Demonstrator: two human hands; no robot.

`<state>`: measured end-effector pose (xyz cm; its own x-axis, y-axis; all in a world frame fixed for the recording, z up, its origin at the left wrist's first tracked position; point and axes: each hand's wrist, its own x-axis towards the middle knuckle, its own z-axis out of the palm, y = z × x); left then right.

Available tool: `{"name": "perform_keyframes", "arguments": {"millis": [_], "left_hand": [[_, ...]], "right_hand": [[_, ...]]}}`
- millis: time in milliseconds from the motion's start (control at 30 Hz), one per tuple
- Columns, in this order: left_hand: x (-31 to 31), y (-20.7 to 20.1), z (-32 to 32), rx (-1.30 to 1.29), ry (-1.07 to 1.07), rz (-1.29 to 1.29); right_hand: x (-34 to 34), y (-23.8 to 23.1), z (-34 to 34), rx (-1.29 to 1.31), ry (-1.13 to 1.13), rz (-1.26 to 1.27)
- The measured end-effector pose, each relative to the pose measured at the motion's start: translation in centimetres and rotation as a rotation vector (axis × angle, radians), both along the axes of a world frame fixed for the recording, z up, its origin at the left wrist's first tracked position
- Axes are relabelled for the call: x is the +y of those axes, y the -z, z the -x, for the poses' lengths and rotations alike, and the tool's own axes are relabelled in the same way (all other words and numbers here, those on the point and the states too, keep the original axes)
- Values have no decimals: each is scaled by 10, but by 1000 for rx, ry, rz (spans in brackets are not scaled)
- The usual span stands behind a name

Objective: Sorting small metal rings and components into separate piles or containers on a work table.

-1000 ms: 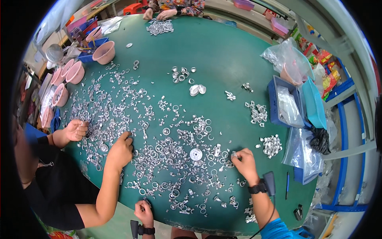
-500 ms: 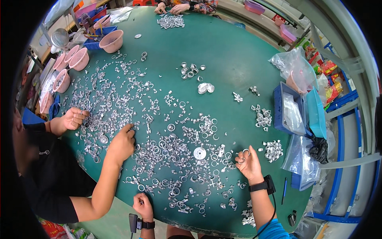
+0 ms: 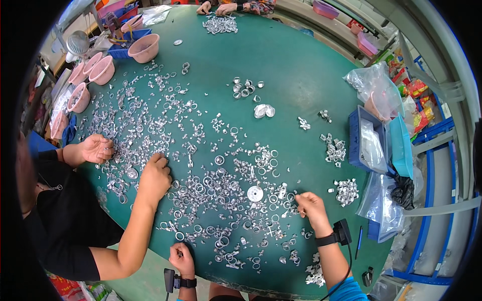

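My right hand [image 3: 312, 208] is over the right edge of the scattered silver metal pieces, palm turned down and fingers drawn together. Whatever is between its fingertips is too small to make out. Next to them lie several silver rings [image 3: 290, 197]. At the near edge of the table my left hand [image 3: 181, 258] rests with curled fingers, and what it may hold is hidden. Just beyond it lies a single ring [image 3: 179, 236]. A dense heap of rings and small castings [image 3: 213, 188] spreads between my hands, with a pale round disc [image 3: 255, 193] on its right side.
At the left, a co-worker's two hands [image 3: 155, 178] are among the pieces. Another person's hands [image 3: 226, 9] are at the far edge. Sorted piles [image 3: 346, 193], a blue bin [image 3: 357, 145] and a pen [image 3: 359, 242] lie to the right. Pink bowls [image 3: 144, 48] stand far left.
My right hand has turned from palm up, with rings showing at its fingers, to palm down, and is slightly lower. My left hand stays in place. The whole view has shifted slightly.
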<state>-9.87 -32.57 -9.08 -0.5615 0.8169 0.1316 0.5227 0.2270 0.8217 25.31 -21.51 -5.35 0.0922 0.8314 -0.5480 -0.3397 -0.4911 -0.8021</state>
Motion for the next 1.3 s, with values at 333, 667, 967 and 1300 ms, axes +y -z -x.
{"name": "perform_keyframes", "arguments": {"millis": [333,667,967,1300], "left_hand": [[-2,8,3,21,-8,-1],[-4,7,4,-27,-17,11],[-7,8,5,-69,-8,41],[31,-108,-105,-1733,76,770]], "right_hand": [[15,2,30,-1479,-490,-245],[-12,-12,41,-1462,-546,-336],[-14,-32,31,-916,-222,-216],[-54,-105,68,-439,-584,-167]]}}
